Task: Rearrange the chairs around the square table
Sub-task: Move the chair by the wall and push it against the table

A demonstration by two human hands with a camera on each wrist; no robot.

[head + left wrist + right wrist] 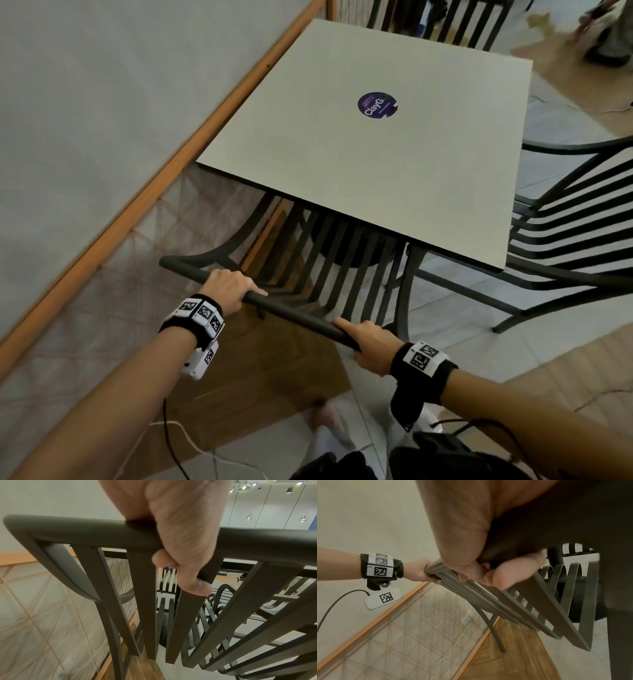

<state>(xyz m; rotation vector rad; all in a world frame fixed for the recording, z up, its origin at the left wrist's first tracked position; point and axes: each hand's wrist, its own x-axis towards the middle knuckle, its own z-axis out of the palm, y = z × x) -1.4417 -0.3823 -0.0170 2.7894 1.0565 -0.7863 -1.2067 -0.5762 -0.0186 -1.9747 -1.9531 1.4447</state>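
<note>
Gripping the chair's top rail [294, 317] crosswise, left hand [230, 289] and right hand [371, 346] each wrap it, seat tucked ahead under the tabletop [359, 164], both equally near.

The table [376, 164] top is pale grey-green with a dark edge, and a round purple sticker [377, 105] with white letters sits on it. The chair [291, 310] is dark grey, with a back of straight slats. A second chair [565, 222] on the right is the same dark grey and also slatted. The wristbands [200, 320] are black and carry white tags with black square patterns. The wall [102, 102] is pale grey with an orange-brown wooden rail [164, 168]. The floor [462, 342] has pale tiles and brown wood.
</note>
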